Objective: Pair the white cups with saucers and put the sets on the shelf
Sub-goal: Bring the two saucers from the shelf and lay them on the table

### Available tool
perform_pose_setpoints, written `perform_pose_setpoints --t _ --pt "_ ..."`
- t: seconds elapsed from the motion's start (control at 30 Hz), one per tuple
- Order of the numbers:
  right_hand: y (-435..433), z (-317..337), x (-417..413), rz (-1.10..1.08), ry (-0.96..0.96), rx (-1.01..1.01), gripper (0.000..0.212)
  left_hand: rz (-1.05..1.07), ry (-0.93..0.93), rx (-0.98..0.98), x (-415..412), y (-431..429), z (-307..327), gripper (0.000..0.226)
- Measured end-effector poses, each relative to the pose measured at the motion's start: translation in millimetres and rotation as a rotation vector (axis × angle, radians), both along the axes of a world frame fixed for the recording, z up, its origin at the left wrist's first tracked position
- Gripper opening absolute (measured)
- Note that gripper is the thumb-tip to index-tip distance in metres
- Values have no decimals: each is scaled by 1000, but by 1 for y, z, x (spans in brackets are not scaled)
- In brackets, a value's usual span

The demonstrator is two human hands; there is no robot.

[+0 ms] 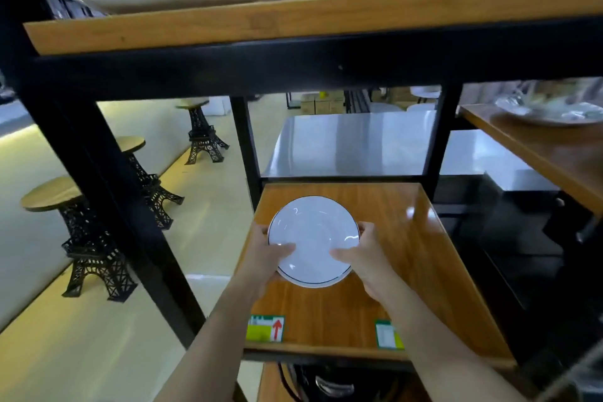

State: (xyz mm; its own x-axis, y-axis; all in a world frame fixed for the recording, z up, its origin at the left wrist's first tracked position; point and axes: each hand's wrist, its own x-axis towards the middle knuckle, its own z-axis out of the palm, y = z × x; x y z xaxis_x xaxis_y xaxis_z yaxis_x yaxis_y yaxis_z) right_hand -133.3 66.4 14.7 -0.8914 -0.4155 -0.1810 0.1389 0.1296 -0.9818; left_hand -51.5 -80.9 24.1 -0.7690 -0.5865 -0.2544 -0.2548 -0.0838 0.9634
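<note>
A white saucer (313,235) with a thin dark rim is held in both hands over the wooden shelf board (408,238) of a black-framed rack. My left hand (266,254) grips its left edge, thumb on top. On the opposite edge my right hand (365,254) grips the same way. The saucer tilts slightly toward me; I cannot tell whether it touches the board. No cup is in view.
An upper wooden shelf (293,23) carries large white bowls and plates. Two green labels (266,328) sit at the board's front edge. Tower-shaped stools (94,238) stand on the floor at left. Another shelf (538,147) with a dish is at right.
</note>
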Motion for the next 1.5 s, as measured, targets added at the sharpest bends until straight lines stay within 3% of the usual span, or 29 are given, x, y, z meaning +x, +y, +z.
perform_pose_setpoints --t 0.13,0.23,0.43,0.77,1.07,1.5 --pt "34 -4 42 23 0 -47 67 -1 60 13 42 34 -7 36" --pt "56 -7 73 -2 -43 -151 52 5 55 51 73 59 -10 35" --pt "100 -9 137 -219 41 -161 39 -139 89 48 118 102 -6 40" --pt "216 4 237 -638 110 -83 44 -511 159 61 156 207 1 41" --pt "390 -1 365 -1079 152 -73 40 -928 117 16 221 395 1 41" --pt "671 -14 598 -1591 152 -67 34 -1428 -26 167 386 724 -24 40"
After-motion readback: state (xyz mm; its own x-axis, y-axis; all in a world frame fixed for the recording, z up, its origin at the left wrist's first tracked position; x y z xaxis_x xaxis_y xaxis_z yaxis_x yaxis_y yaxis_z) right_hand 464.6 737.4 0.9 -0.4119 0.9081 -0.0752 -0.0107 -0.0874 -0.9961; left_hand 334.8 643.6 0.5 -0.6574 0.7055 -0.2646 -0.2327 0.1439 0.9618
